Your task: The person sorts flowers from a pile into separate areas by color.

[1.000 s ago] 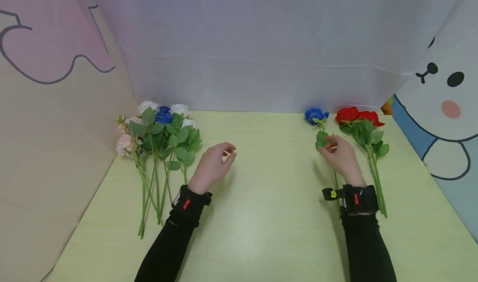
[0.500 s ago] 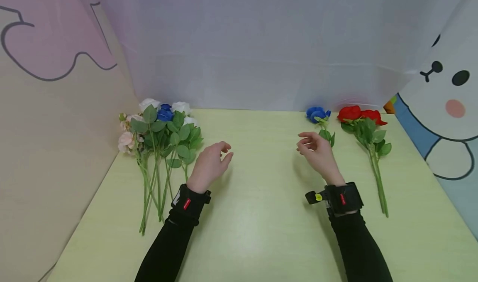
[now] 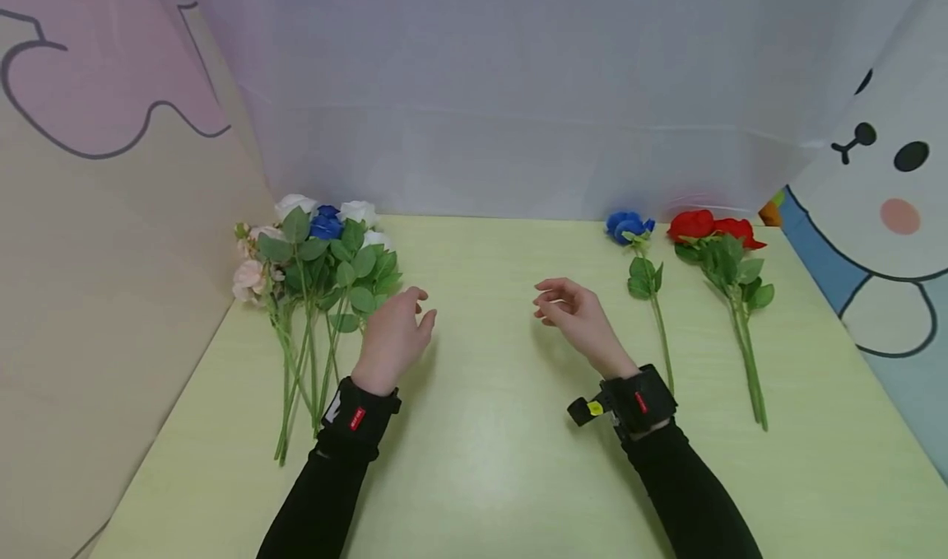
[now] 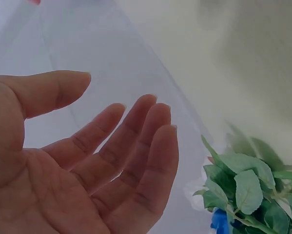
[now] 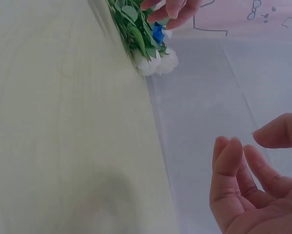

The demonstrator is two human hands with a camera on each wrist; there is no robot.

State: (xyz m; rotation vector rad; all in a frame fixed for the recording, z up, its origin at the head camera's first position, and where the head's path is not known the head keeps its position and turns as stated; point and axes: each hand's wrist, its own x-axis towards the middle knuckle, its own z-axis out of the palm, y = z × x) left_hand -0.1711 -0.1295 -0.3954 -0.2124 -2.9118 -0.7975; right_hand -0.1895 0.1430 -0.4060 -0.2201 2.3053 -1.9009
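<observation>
My left hand [image 3: 394, 337] hovers just right of the mixed flowers on the left, its fingers loosely bent around nothing. In the left wrist view the palm and relaxed fingers [image 4: 153, 161] show bare. My right hand [image 3: 579, 316] hangs above the middle of the table, also holding nothing, with loosely curved fingers [image 5: 227, 161]. To its right lies a single blue rose [image 3: 628, 226] with a leafy stem. Beyond that are red roses [image 3: 692, 225], their stems side by side. The left group has white roses [image 3: 359, 212], a blue rose [image 3: 326, 223] and pink flowers [image 3: 248, 280].
The pale yellow table [image 3: 474, 460] carries both flower groups near its far edge. Behind it hangs a white cloth [image 3: 474, 90]. Printed cartoon sheets [image 3: 889, 238] stand at the sides.
My right hand has left the blue rose's leaves and moved left to mid-table, and the rose lies on the table. My left hand has shifted slightly left toward the mixed flowers.
</observation>
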